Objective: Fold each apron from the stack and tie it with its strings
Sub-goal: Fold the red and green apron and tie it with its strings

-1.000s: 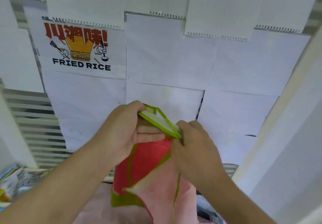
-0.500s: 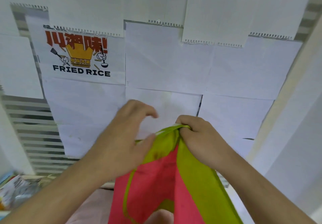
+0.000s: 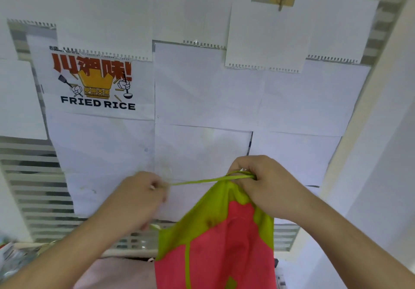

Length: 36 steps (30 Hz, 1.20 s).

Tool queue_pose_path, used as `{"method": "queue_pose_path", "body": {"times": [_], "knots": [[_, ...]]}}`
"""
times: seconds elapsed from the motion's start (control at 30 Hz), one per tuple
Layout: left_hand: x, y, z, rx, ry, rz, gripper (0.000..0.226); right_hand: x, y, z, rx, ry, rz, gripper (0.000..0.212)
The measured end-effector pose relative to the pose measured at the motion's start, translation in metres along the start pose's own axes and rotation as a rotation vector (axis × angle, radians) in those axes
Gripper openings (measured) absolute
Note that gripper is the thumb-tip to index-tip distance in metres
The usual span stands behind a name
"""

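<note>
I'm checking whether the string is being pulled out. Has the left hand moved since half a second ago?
Yes. The left hand has drawn leftward, away from the right hand, stretching the green string taut across the white paper sheets behind.

apron [image 3: 215, 248]: bottom cut off | left hand [image 3: 137, 198]: fingers blurred
</note>
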<state>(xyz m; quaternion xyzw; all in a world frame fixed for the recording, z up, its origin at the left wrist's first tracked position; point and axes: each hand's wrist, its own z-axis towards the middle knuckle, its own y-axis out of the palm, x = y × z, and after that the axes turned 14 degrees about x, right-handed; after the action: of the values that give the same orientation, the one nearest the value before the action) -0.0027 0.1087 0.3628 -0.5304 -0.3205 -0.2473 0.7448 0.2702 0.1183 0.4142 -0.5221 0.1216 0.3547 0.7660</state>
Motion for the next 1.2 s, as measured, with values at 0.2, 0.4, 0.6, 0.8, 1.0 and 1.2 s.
{"method": "queue_pose_path", "body": {"times": [0.2,0.4,0.6,0.8,1.0,1.2], "knots": [[-0.034,-0.029,0.035,-0.217,-0.253,0.188,0.062,0.001,-0.007,-0.003,-0.005,-0.009,0.018,0.031],[0.030,-0.009,-0.005,-0.355,0.310,-0.136,0.059,-0.018,0.010,0.000,-0.054,-0.087,0.019,0.020],[0.027,0.001,-0.002,-0.361,0.329,-0.210,0.039,-0.028,-0.005,0.001,-0.072,-0.131,0.090,0.019],[0.008,-0.027,0.009,-0.509,0.160,-0.216,0.042,-0.009,-0.027,0.000,-0.359,-0.028,-0.219,0.055],[-0.001,-0.055,0.018,-0.503,0.118,-0.153,0.026,0.020,-0.041,0.002,-0.466,-0.051,-0.465,0.020],[-0.003,-0.078,0.031,-0.595,0.136,0.297,0.021,0.052,-0.051,0.020,-0.352,-0.055,-0.561,0.024]]}}
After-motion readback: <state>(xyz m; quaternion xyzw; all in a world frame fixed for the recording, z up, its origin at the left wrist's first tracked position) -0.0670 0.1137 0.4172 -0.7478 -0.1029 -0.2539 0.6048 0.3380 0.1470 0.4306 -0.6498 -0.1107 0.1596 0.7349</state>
